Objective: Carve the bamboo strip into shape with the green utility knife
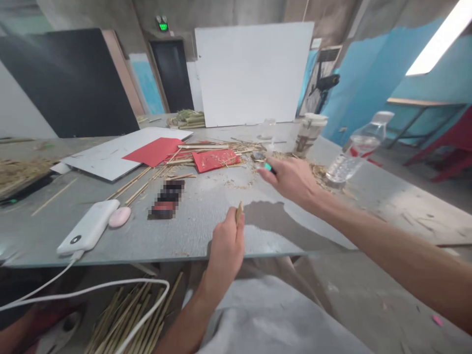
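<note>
My left hand [226, 241] is closed in a fist near the front edge of the table [206, 216]. From the top of that fist sticks a short pale strip of wood or straw [239, 211]; the rest of it is hidden in the fingers. My right hand [291, 179] is raised over the table, farther forward and to the right. Its fingers wrap round a small green-and-black tool [268, 167], mostly covered, so its kind does not show. Beyond my right hand lie scattered shavings [243, 183] and a red packet [214, 160] among thin stalks [201, 146].
A water bottle [357, 147] and a lidded cup [310, 135] stand at the right. On the left lie a white power bank [88, 228] with a cable, a pink rounded object [120, 217] and a pixelated dark object [166, 200]. Bundled stalks [129, 314] lie below the table.
</note>
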